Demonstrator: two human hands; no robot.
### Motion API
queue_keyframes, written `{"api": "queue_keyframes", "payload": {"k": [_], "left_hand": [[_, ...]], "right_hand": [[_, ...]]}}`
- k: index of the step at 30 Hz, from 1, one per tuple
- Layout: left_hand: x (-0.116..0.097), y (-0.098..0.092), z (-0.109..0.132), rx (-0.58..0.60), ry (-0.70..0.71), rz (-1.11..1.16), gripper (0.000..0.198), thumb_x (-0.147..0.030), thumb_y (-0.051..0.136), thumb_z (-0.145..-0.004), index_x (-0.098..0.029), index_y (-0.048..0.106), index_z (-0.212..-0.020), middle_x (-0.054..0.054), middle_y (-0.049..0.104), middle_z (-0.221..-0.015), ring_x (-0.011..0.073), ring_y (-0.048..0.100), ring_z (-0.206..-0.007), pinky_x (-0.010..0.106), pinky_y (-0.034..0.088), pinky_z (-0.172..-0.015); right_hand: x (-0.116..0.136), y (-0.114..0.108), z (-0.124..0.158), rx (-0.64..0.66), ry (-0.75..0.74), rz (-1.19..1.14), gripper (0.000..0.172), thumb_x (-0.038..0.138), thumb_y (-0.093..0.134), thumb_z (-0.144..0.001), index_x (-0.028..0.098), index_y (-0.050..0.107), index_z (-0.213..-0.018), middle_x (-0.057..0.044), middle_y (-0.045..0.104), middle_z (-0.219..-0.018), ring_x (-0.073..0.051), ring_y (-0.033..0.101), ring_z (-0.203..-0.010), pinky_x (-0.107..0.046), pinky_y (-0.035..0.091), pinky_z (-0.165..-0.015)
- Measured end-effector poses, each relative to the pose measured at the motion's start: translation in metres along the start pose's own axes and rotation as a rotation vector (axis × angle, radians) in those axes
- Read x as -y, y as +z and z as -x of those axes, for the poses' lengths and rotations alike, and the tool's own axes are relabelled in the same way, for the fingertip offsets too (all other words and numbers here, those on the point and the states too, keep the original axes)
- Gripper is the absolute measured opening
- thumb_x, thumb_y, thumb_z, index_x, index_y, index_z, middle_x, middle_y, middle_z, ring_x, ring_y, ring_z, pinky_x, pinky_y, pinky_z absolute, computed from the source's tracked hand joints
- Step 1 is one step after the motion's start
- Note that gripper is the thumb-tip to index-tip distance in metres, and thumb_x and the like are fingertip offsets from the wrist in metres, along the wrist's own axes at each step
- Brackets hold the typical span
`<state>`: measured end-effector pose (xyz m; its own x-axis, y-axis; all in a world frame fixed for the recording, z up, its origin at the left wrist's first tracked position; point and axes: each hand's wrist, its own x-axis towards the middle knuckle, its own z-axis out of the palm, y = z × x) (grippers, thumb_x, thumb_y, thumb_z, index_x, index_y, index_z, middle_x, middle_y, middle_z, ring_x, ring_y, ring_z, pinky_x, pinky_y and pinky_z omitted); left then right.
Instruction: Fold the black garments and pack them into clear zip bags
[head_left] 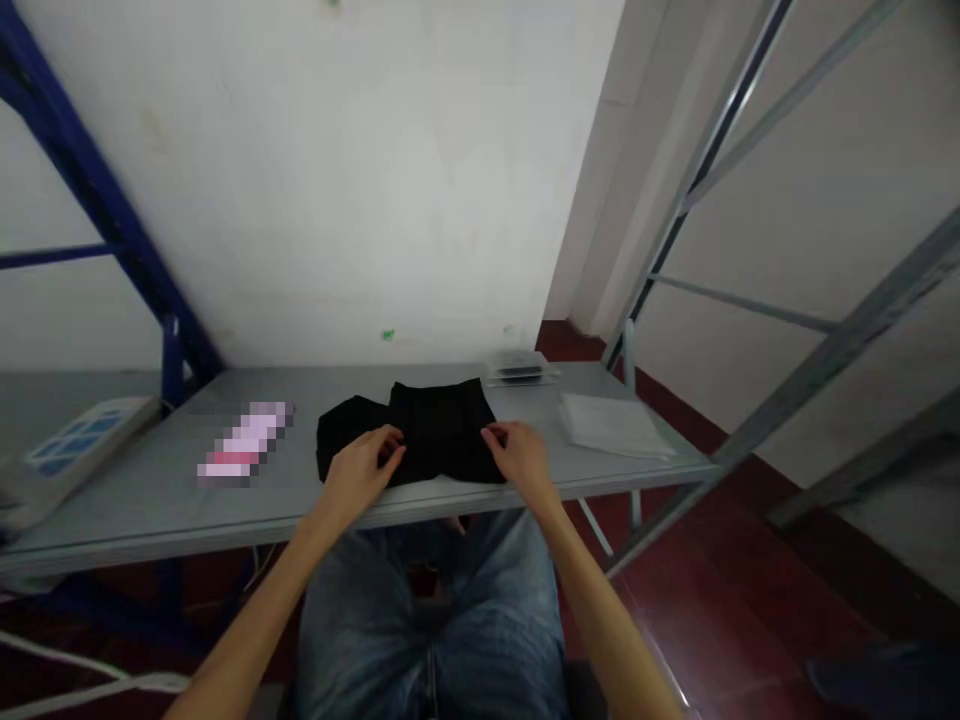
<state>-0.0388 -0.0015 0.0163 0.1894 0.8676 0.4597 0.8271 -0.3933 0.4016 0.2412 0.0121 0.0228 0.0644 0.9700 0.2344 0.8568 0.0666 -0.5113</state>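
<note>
A black cloth garment lies on the grey table near its front edge; its exact kind cannot be made out. The middle part is spread flat, while a bunched, folded part sticks out to the left. My left hand is closed at the inner left side of the flat part, thumb and forefinger curled on the fabric. At the right edge, my right hand pinches the cloth between thumb and fingertips. Dark fabric makes the folds under the fingers hard to see.
On the grey table, a blurred pink item lies left and white sheets lie right. Clear plastic packets sit at the back. A white box stands far left. Metal frames rise at both sides, before a white wall.
</note>
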Motion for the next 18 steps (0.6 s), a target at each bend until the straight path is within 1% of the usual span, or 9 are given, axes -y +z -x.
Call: {"api": "queue_keyframes", "payload": {"k": [2,4,6,10,15,18], "left_hand": [[0.002,0.002,0.0,0.041,-0.001,-0.023,0.015,-0.033,0.062,-0.091,-0.027,0.065,-0.105,0.0,0.074,-0.09,0.0207,0.071,-0.083,0.031,0.051,-0.071],[0.004,0.003,0.0,0.075,-0.004,-0.051,0.018,-0.029,0.066,-0.088,-0.027,0.066,-0.106,0.001,0.074,-0.094,0.0214,0.071,-0.084,0.032,0.052,-0.072],[0.005,0.004,0.0,0.102,-0.004,-0.074,0.021,-0.026,0.067,-0.087,-0.027,0.066,-0.108,0.002,0.074,-0.097,0.0223,0.071,-0.086,0.033,0.052,-0.074],[0.005,0.005,0.0,0.119,0.025,-0.098,0.018,-0.025,0.065,-0.088,-0.027,0.067,-0.105,0.003,0.074,-0.096,0.0231,0.07,-0.087,0.034,0.052,-0.076],[0.006,0.007,0.001,0.108,0.059,-0.113,0.015,-0.026,0.063,-0.089,-0.027,0.067,-0.104,0.004,0.073,-0.098,0.024,0.069,-0.091,0.035,0.051,-0.08],[0.008,0.008,0.002,0.106,0.057,-0.117,0.016,-0.025,0.064,-0.089,-0.026,0.066,-0.105,0.004,0.073,-0.098,0.0248,0.07,-0.092,0.036,0.051,-0.081]], "right_hand": [[0.013,0.013,0.001,0.026,0.014,0.048,0.034,0.05,0.059,-0.101,0.025,0.081,-0.106,-0.009,0.078,-0.11,-0.027,0.069,-0.11,-0.036,0.049,-0.096],[0.02,0.019,-0.001,0.048,0.033,0.068,0.035,0.053,0.06,-0.1,0.025,0.081,-0.101,-0.009,0.079,-0.107,-0.028,0.069,-0.11,-0.038,0.048,-0.096],[0.021,0.019,-0.006,0.08,0.044,0.066,0.033,0.051,0.061,-0.099,0.025,0.082,-0.1,-0.008,0.08,-0.104,-0.028,0.071,-0.107,-0.036,0.049,-0.093],[0.016,0.014,-0.014,0.16,0.06,0.042,0.025,0.042,0.062,-0.099,0.027,0.082,-0.1,-0.005,0.081,-0.103,-0.026,0.074,-0.102,-0.033,0.05,-0.088],[0.018,0.014,-0.015,0.182,0.048,0.042,0.038,0.054,0.056,-0.101,0.027,0.083,-0.103,-0.007,0.081,-0.105,-0.027,0.074,-0.106,-0.035,0.05,-0.089],[0.022,0.018,-0.02,0.221,0.052,0.017,0.034,0.054,0.061,-0.098,0.028,0.083,-0.102,-0.007,0.081,-0.104,-0.027,0.074,-0.105,-0.033,0.051,-0.088]]}}
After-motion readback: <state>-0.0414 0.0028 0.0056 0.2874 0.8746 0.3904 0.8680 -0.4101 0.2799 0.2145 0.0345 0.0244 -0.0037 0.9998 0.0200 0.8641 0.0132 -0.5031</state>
